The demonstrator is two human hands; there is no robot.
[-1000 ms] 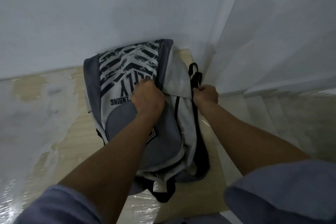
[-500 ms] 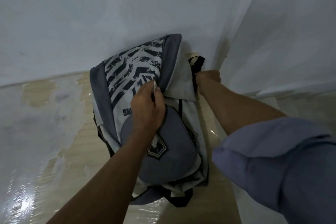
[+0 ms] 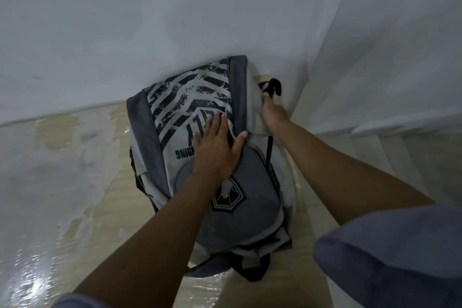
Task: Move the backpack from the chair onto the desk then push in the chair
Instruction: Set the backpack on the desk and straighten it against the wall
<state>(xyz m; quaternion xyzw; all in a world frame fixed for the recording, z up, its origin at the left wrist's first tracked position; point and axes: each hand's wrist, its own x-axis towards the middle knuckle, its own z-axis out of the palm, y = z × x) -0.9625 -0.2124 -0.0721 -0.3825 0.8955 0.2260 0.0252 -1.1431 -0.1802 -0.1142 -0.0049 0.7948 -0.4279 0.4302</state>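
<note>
A grey and white backpack (image 3: 250,207) with dark chevron stripes lies on the pale wooden desk (image 3: 95,207), its top against the white wall. My left hand (image 3: 217,150) rests flat on the bag's front, fingers spread, holding nothing. At the bag's upper right edge my right hand (image 3: 273,114) is closed on the fabric beside the black top strap (image 3: 273,87). The chair is out of view.
The desk is wrapped in glossy plastic film (image 3: 32,270) that reflects light at the lower left. White walls meet in a corner (image 3: 300,97) just right of the bag. A light tiled floor (image 3: 412,157) shows beyond the desk's right edge.
The backpack has slid further back against the wall. My left hand let go of the fabric and now lies flat and open on the bag. My right hand stays at the top edge.
</note>
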